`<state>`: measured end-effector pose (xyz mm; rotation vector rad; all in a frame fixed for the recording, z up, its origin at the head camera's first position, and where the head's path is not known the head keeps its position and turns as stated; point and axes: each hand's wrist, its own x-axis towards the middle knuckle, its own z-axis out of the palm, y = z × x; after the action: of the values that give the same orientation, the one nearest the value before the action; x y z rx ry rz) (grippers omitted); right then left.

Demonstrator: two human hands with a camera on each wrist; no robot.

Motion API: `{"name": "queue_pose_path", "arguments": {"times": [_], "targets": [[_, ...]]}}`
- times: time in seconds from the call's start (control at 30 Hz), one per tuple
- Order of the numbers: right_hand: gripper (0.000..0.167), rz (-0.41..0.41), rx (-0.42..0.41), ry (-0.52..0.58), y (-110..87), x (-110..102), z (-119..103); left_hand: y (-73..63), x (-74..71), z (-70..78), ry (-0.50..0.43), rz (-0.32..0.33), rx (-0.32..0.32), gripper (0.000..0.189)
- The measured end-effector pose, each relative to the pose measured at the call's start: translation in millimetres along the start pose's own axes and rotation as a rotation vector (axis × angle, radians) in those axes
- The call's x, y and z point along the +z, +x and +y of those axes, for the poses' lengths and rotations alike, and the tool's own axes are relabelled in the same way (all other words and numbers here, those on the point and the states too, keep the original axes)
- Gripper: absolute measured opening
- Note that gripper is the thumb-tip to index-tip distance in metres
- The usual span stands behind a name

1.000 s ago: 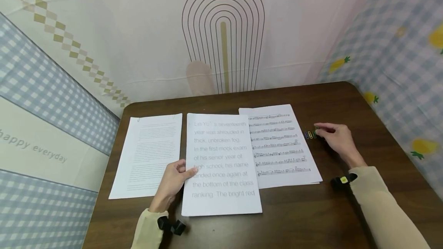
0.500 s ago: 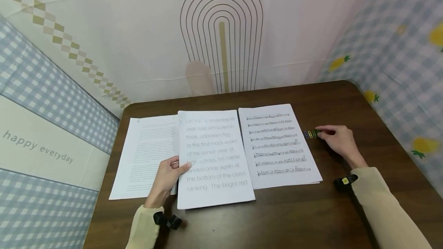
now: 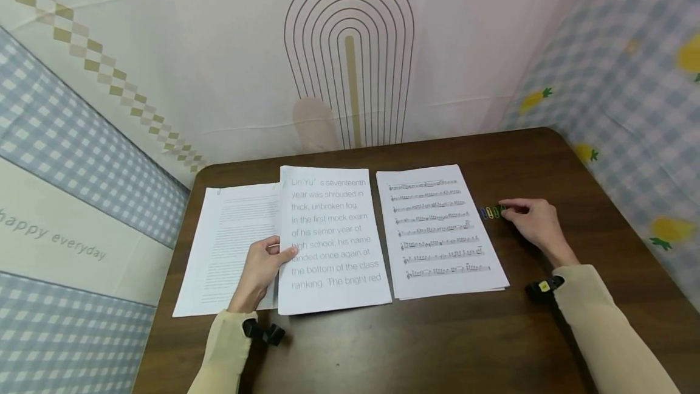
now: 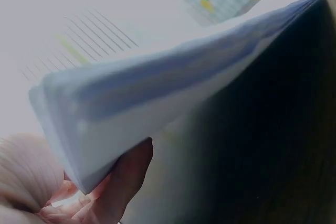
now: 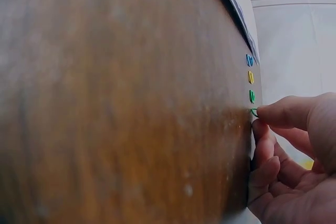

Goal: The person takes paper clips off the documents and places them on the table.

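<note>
From where I stand, I see a person at a brown desk (image 3: 437, 345) with 3 piles of paper on or over it. The left hand (image 3: 260, 265) grips the big-print pages (image 3: 333, 242) by their left edge, thumb on top and fingers tucked under, closed only as far as the thick pile lets them. That side of the pile is up off the desk; I can't tell if the far side touches it. The pile sits in the middle and covers the right edge of the small-print pages (image 3: 235, 254), which have a small dark clip (image 3: 219, 191) at the top left. On its right, just beside it, lie the sheet music pages (image 3: 440, 230). Past those is a short row: 1 blue paper clip (image 5: 249, 60), 1 yellow paper clip (image 5: 251, 77) and 1 green paper clip (image 5: 252, 96). At the end of the row, the right hand (image 3: 531, 221) pinches the last green paper clip (image 5: 254, 112), thumb and fingertip nearly shut around it. I can't tell if that clip touches the desk. Behind the desk hangs a white cloth (image 3: 235, 47) with lines making an arch.
</note>
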<state>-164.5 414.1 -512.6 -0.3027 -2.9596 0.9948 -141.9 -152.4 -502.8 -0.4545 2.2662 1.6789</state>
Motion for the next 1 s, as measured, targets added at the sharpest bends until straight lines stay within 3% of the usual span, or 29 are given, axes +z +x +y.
{"name": "queue_pose_path", "arguments": {"times": [0.5,1.0], "targets": [[0.034,-0.019,0.005,0.032,-0.9,1,2,9.4,8.2,1.3,0.149,0.040,0.033,0.032],[0.032,-0.002,-0.006,0.039,-1.8,2,2,13.9,14.4,4.2,0.299,0.100,0.105,0.034]]}}
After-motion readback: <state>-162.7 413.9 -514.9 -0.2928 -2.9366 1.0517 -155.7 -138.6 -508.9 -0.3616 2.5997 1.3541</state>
